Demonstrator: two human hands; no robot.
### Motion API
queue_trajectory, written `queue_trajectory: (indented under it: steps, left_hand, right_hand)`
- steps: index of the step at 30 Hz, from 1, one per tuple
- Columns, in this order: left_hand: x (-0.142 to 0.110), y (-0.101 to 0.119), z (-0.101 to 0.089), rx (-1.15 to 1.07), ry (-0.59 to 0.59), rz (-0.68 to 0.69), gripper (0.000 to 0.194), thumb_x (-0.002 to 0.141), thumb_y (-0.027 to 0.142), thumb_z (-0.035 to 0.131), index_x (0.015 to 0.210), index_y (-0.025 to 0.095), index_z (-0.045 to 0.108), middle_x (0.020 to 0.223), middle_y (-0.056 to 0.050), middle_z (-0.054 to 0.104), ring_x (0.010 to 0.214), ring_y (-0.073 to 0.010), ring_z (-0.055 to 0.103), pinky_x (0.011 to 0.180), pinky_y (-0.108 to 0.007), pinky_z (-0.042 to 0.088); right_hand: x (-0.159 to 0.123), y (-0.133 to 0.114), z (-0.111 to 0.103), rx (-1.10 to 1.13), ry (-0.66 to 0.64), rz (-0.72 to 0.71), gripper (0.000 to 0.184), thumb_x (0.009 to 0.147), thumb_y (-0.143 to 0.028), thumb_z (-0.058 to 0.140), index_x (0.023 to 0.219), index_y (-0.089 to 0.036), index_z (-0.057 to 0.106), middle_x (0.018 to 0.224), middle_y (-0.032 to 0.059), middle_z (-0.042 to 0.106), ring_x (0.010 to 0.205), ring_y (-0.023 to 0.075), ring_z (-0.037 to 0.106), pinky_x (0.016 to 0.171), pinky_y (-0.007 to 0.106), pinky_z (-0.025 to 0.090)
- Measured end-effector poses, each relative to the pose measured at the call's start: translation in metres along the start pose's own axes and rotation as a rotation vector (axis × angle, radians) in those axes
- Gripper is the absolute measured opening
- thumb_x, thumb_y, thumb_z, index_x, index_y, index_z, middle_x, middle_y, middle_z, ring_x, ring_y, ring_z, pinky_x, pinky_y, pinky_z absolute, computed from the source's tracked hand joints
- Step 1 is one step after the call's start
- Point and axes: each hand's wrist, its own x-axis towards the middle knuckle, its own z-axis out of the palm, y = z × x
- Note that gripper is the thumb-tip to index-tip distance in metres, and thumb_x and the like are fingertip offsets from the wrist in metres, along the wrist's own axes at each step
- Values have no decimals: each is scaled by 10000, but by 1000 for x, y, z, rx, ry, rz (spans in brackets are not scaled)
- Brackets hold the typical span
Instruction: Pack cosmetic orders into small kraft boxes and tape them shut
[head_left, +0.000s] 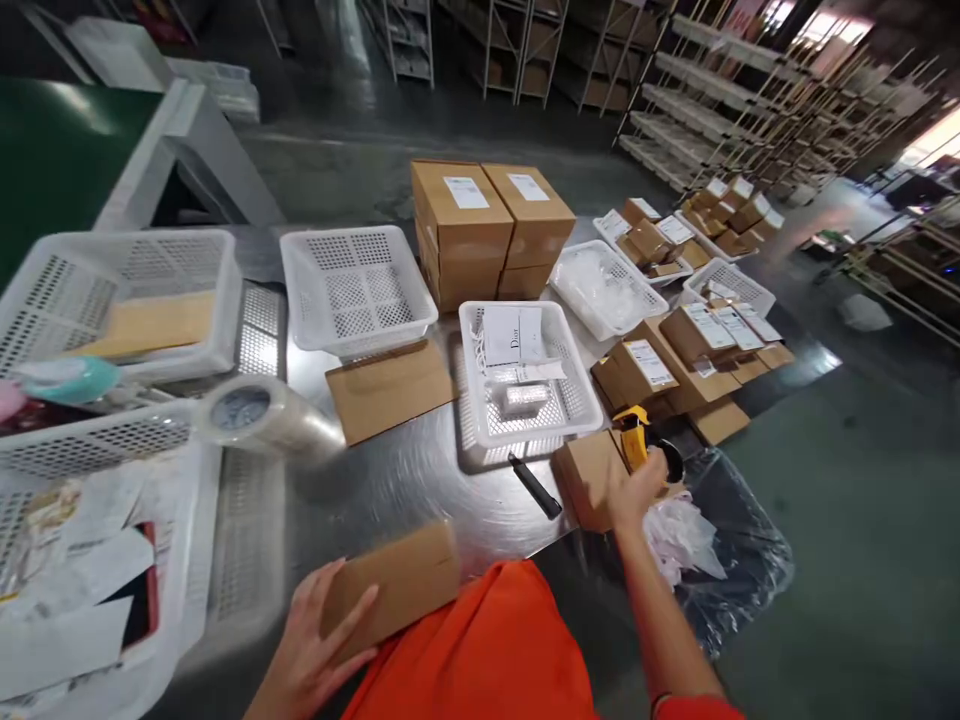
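Observation:
My left hand (313,640) lies with fingers spread on a flat brown cardboard piece (397,585) at the near edge of the metal table (420,480). My right hand (636,490) reaches to the table's right end and touches a yellow tape dispenser (636,435) resting on a small brown box (589,478); its fingers are blurred. A black marker (534,485) lies just left of that box. In front stands a white basket (577,400) holding white packets.
Several white perforated baskets (356,285) stand on the table, along with a clear tape roll (262,415), a flat cardboard sheet (390,388), stacked brown boxes (487,230) and many labelled small boxes (697,345). A bin lined with a black bag (739,550) stands at the right. Shelving racks fill the background.

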Motion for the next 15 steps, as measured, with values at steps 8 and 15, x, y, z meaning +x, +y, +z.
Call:
queue_trajectory:
  steps: [8, 15]
  left_hand:
    - [14, 6, -6, 3, 2, 31, 777, 831, 291, 714, 1494, 467, 350, 1624, -92, 187, 1363, -412, 400, 1013, -601, 482]
    - [31, 18, -1, -103, 19, 11, 679, 820, 311, 743, 1440, 372, 473, 1623, -127, 138, 1408, -413, 299, 1064, -670, 381]
  right_hand:
    - [60, 74, -35, -215, -423, -111, 332, 860, -423, 394, 803, -180, 612, 885, 162, 687, 965, 326, 600, 1102, 648, 224]
    - [-22, -56, -66, 675, -811, 88, 469, 878, -646, 451, 795, -215, 616, 703, 51, 603, 609, 190, 519, 534, 294, 445]
